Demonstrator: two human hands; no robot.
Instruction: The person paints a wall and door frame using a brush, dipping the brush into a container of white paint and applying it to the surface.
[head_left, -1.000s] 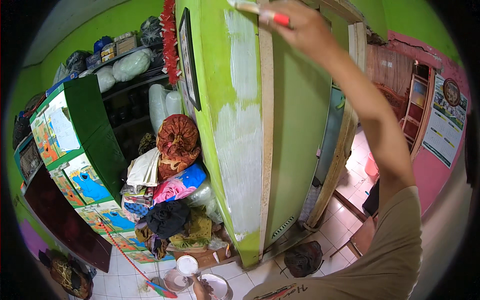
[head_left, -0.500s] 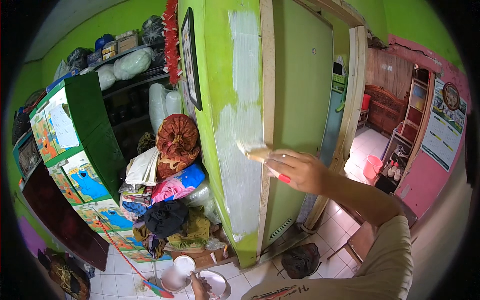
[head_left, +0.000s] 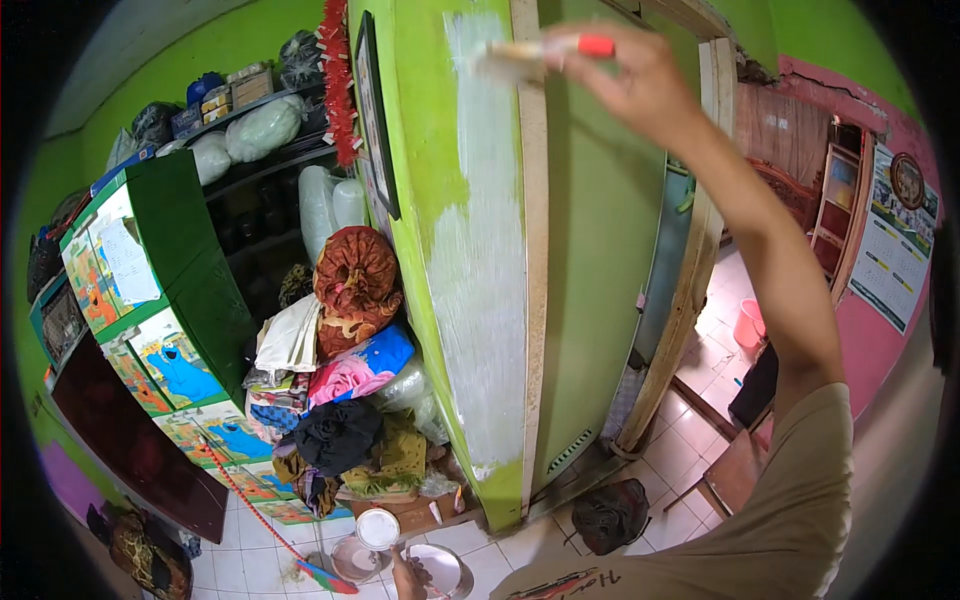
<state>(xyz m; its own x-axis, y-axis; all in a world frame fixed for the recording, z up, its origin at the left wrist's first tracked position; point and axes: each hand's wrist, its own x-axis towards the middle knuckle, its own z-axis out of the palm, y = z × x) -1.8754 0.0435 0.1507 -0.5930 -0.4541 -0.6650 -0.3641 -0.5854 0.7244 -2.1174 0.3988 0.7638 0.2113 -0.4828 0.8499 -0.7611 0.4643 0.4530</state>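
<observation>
My right hand [head_left: 630, 75] grips a paintbrush [head_left: 520, 50] with a red-tipped handle. Its blurred bristles meet the upper part of a streaky whitish paint strip [head_left: 485, 290] on the green wall corner [head_left: 410, 120]. Low in the view, my left hand [head_left: 408, 578] is closed at the left rim of a white paint tub [head_left: 447, 562]; most of its fingers are hidden. Just left of that hand are a round white-topped container [head_left: 378, 529] and a shallow bowl [head_left: 353, 562].
A wooden door frame post [head_left: 535, 250] borders the painted strip. Piled clothes and bundles [head_left: 340, 435] lie left of the corner, beside a green drawer cabinet [head_left: 185, 240]. A dark bag [head_left: 610, 515] rests on the tiles, near a brown chair [head_left: 735, 475]. A framed picture [head_left: 378, 120] hangs on the wall.
My right hand has raised the paintbrush from the middle of the painted strip to near its top. My left hand stays low beside the tub. The view has shifted slightly.
</observation>
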